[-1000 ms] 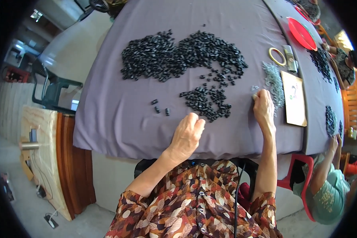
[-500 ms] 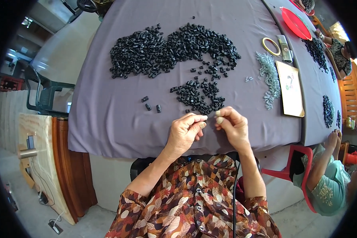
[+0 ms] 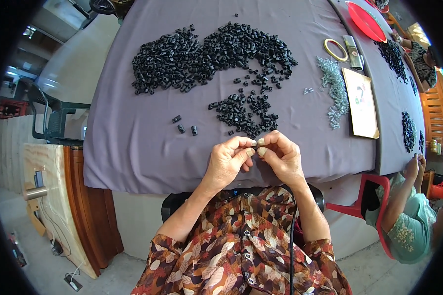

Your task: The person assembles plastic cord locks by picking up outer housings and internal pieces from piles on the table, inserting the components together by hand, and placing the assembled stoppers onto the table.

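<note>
My left hand (image 3: 230,161) pinches a small black plastic part (image 3: 255,147) between thumb and forefinger, just above the cloth near the table's front edge. Against it, from the other side, close the thumb and forefinger of my right hand (image 3: 283,160); the fingertips mostly cover the part. Just beyond my fingers lies a small heap of black plastic pieces (image 3: 236,114). Three longer black barrel-shaped pieces (image 3: 181,129) rest apart to the left. Over to the right is a pile of small silvery springs (image 3: 335,93), with a few loose ones beside it.
Farther back spreads a large heap of black pieces (image 3: 165,61). At right lie a printed card (image 3: 360,105), a roll of yellowish tape (image 3: 335,50) and a red basin (image 3: 366,22). A person in green (image 3: 413,226) sits to the right by a red chair (image 3: 362,196).
My right hand has moved left, and its fingertips now meet those of my left hand at the black part. My left hand has barely moved.
</note>
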`<state>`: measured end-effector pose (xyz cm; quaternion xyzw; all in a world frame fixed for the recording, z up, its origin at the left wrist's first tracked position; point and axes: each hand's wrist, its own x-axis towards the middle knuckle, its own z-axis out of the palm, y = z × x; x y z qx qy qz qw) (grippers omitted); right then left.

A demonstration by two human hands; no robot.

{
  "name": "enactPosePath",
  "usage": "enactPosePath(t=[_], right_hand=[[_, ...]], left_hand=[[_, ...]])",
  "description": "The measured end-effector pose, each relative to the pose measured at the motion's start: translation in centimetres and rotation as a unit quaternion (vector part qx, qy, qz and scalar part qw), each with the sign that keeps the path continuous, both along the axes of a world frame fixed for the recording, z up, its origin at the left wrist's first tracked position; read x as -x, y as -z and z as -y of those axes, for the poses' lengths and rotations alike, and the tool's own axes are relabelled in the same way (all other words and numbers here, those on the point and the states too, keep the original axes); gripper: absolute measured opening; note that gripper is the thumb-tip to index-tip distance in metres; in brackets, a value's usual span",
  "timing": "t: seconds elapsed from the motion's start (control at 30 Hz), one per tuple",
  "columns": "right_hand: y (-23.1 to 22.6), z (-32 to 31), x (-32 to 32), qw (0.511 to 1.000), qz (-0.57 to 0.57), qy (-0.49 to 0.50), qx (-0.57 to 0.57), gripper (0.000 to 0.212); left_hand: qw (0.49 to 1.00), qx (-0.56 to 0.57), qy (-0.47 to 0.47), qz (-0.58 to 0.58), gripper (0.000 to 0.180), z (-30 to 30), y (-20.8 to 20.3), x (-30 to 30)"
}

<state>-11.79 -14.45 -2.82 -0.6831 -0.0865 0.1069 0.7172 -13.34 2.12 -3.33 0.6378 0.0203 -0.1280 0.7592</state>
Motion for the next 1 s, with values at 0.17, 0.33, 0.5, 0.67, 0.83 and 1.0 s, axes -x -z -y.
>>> enactPosePath(t=[0.17, 0.33, 0.5, 0.67, 0.83, 1.0], right_hand=[[-0.6, 0.9, -0.2, 0.996, -0.066, -0.054, -0.026, 0.015], [-1.1, 1.0, -0.5, 0.987, -0.117, -0.101, -0.043, 0.017], [-0.7, 0.1, 0.0, 0.994, -0.081, -0.058, 0.051, 0.011], [-1.5, -0.9, -0.3, 0.982, 0.07, -0.045, 0.171, 0.012], [-2.3, -3.0, -1.4, 0.915, 0.266, -0.017, 0.303, 0.013], [-1.8, -5.2, -2.6, 0.861, 0.362, -0.024, 0.357, 0.019]], left_hand=[[0.999, 0.033, 0.03, -0.031, 0.01, -0.3, -0.2, 0.6], [0.997, 0.066, 0.027, -0.033, 0.011, -0.2, -0.1, 0.9], [0.991, 0.131, 0.003, -0.034, 0.01, -0.7, 0.1, 1.0], [0.966, 0.227, -0.124, 0.005, 0.008, -1.0, 0.7, 0.9], [0.942, 0.246, -0.224, 0.035, 0.008, -2.2, 0.9, 0.3], [0.939, 0.263, -0.221, 0.028, 0.009, -2.6, 0.8, 0.1]])
